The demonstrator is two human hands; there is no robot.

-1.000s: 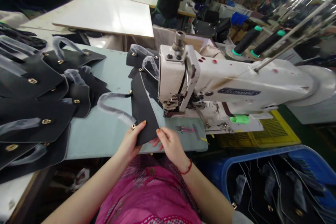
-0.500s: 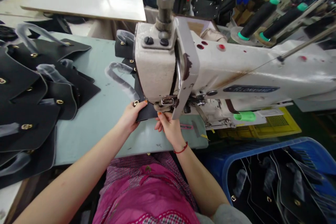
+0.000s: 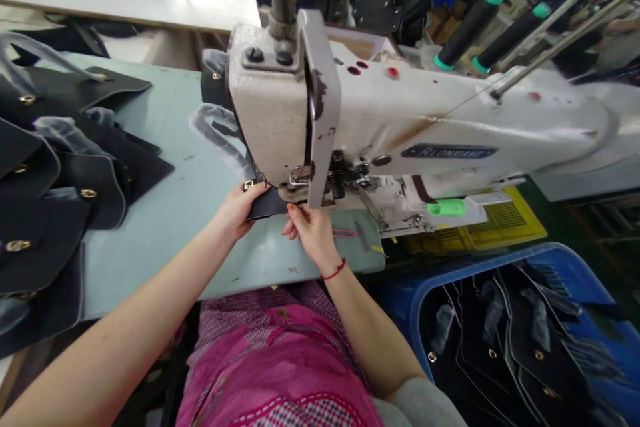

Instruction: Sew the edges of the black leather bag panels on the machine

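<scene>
A black leather bag panel (image 3: 270, 204) lies under the head of a white sewing machine (image 3: 270, 100). My left hand (image 3: 237, 211) is closed on its left end, thumb on top beside a gold fitting (image 3: 249, 185). My right hand (image 3: 311, 232) pinches the panel's near edge just below the needle area, with the other fingers curled. A plastic-wrapped handle (image 3: 220, 140) loops up from the panel to the left of the machine. The machine head hides the panel's far part, and the needle cannot be made out.
Several black bag panels (image 3: 60, 240) with wrapped handles are piled on the left of the pale table (image 3: 165, 247). A blue basket (image 3: 417, 307) at lower right holds more. Pink thread snips (image 3: 345, 233) lie right of my hand. Two black thread cones (image 3: 469, 30) stand behind.
The whole view has shifted, so the machine and table appear further left and slightly higher. Both hands keep their hold on the panel, which looks turned a little under the machine head.
</scene>
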